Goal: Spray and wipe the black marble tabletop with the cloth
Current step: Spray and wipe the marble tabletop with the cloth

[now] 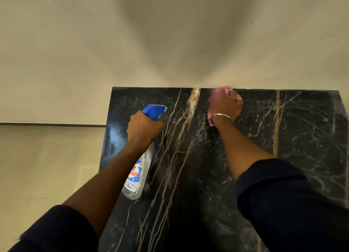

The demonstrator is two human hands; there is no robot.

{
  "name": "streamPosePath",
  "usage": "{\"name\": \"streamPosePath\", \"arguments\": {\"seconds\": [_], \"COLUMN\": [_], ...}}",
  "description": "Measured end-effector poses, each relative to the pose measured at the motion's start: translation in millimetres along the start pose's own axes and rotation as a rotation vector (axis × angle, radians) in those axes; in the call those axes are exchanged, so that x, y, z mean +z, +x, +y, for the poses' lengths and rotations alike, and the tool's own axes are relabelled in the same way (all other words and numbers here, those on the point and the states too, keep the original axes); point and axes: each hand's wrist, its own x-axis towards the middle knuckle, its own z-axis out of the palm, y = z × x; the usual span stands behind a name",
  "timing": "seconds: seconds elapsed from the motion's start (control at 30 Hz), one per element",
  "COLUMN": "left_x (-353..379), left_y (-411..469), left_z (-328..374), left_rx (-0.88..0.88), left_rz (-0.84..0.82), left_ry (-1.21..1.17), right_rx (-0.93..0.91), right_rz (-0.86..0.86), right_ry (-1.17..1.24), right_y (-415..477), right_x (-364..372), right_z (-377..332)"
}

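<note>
your left hand [144,126] gripped the clear plastic spray bottle with the blue trigger head [139,176], fingers curled round its neck just under the trigger. the bottle was tilted, its nozzle pointing away from you and its rounded base angled back toward your forearm, above the left part of the table. whether the base touched the stone, i could not tell.

your right hand [225,105] was closed in a fist on the crumpled pink cloth [210,117] and pressed it onto the black marble tabletop with gold and white veins [302,129]. the cloth sat at the far edge of the top, right where the stone met the pale beige wall [170,34]. pink folds showed beyond your knuckles and below your wrist. this hand and the cloth were blurred. a thin silver bangle [221,116] circled that wrist.

a broad gold vein ran between your two hands, which were apart from each other. a pale speckled patch lay on the stone near the table's left edge, just beside your left hand. both forearms were bare, with dark navy sleeves [283,195] pushed up toward the elbows.
</note>
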Motion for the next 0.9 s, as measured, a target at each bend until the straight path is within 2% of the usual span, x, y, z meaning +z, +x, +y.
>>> {"name": "streamPosePath", "arguments": {"seconds": [0.07,0.2,0.27,0.33,0.5,0.67,0.73,0.9], "left_x": [1,6,7,9,10,12,12,10], "left_y": [-4,-10,-14,-17,-29,-41,-46,-59], "left_z": [1,3,7,11,15,18,21,28], "left_rx": [0.001,-0.012,-0.013,-0.013,-0.022,-0.004,0.0,0.011], "left_rz": [-0.003,-0.001,0.003,-0.002,-0.007,-0.018,-0.017,0.04], "left_ry": [0.004,0.015,0.016,0.008,-0.001,0.004,-0.003,-0.003], "right_rx": [-0.125,-0.545,-0.618,-0.59,-0.235,-0.031,-0.079,-0.401], "right_rz": [-0.009,-0.076,-0.1,-0.067,0.027,0.012,0.005,-0.048], "right_ry": [0.004,-0.03,-0.038,-0.033,-0.024,-0.026,-0.014,-0.003], "right_y": [-11,-27,-26,-23,-3,-24,-56,-121], "right_x": [4,7,2,-6,-18,-2,5,29], "right_z": [-29,-65,-56,-29,49,44,20,-53]}}
